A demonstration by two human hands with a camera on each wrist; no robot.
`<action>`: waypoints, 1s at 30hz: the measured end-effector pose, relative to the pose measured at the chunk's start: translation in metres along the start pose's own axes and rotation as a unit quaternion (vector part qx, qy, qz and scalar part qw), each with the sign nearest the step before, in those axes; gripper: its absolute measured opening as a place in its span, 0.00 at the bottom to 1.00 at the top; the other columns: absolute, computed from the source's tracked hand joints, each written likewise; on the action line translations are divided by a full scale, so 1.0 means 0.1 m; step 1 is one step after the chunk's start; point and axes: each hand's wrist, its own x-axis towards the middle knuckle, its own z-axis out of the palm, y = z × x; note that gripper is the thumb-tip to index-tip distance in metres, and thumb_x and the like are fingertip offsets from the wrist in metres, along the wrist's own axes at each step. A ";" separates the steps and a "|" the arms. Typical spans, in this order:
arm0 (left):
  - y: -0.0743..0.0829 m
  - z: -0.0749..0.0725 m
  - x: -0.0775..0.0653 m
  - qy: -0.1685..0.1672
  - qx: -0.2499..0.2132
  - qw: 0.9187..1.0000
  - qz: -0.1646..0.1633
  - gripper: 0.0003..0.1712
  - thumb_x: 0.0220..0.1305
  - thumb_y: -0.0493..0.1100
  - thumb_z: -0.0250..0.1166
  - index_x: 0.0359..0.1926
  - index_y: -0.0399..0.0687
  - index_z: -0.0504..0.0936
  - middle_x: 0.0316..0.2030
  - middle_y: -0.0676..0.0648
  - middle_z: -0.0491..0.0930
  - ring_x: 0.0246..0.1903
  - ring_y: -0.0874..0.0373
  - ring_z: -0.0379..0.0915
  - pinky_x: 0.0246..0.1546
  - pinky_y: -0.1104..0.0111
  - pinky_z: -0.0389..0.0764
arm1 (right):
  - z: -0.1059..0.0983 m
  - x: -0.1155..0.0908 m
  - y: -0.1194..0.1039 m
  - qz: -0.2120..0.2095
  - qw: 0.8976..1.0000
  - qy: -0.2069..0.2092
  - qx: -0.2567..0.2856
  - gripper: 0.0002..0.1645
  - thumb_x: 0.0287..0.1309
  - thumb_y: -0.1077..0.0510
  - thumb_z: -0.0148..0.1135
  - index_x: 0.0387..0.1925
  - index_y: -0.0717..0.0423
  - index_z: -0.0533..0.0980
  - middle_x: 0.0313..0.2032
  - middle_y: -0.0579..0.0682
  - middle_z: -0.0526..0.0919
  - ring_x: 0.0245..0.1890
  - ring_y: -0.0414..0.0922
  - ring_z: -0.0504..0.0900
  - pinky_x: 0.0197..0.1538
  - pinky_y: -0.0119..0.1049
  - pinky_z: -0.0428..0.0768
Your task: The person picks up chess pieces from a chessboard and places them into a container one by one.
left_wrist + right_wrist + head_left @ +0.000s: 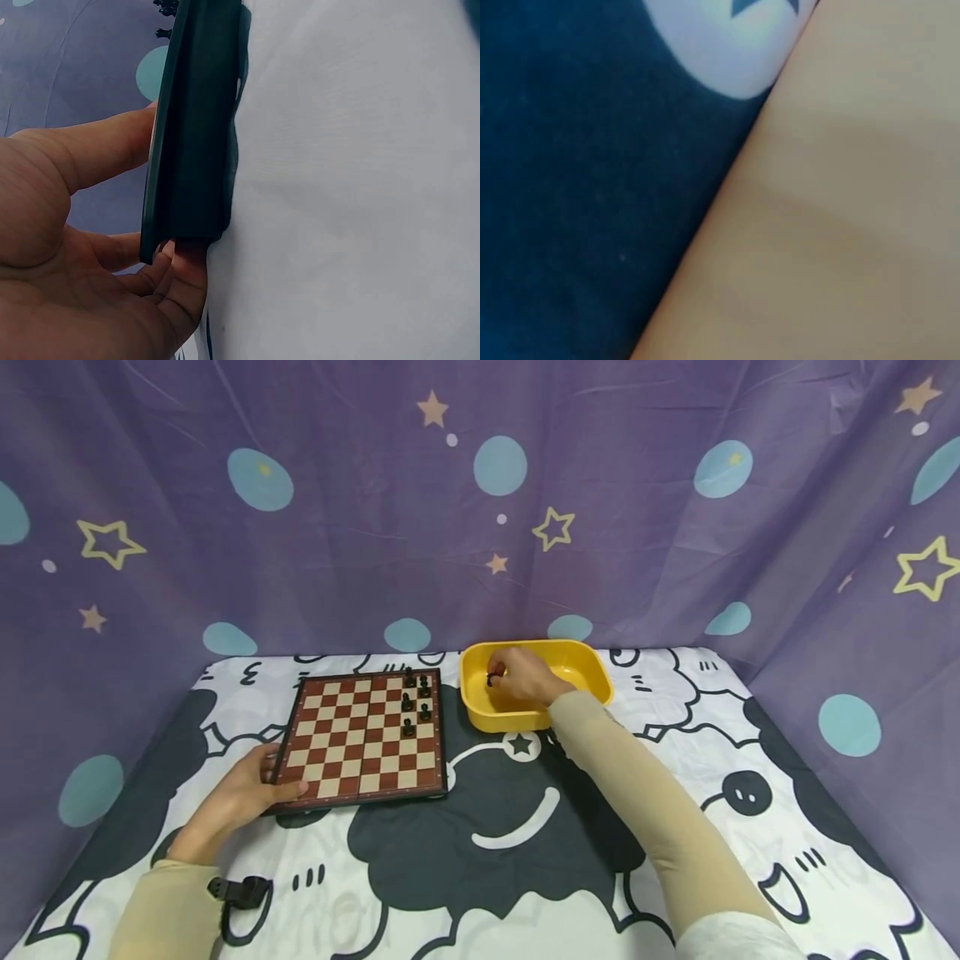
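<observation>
A brown and cream chessboard point(337, 735) lies on the cloth at the left, turned slightly. My left hand point(243, 789) grips its near left corner, thumb on top; in the left wrist view the fingers of that hand point(82, 247) reach around the dark board edge point(191, 135). Several black chess pieces point(408, 728) stand along the board's right side. My right hand point(521, 677) is inside the yellow tub point(506, 721), pinching a small black chess piece point(492, 680), mostly covered by the fingers. The right wrist view shows only sleeve and cloth.
A cloth point(480, 868) with black-and-white cartoon drawings covers the table. Behind it hangs a purple curtain point(637, 552) with stars and blue spots, and it also runs down both sides. The tub stands near the back edge, just right of the board.
</observation>
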 end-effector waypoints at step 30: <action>0.02 0.01 -0.02 0.006 -0.008 1.000 0.006 0.54 0.56 0.42 0.71 0.68 0.19 0.45 0.48 0.26 0.69 0.46 0.39 0.70 0.41 0.55 0.72 | 0.04 0.07 0.02 -0.003 1.000 -0.010 -0.011 0.15 0.55 0.57 0.67 0.46 0.54 0.80 0.41 0.47 0.82 0.43 0.44 0.76 0.53 0.40 0.72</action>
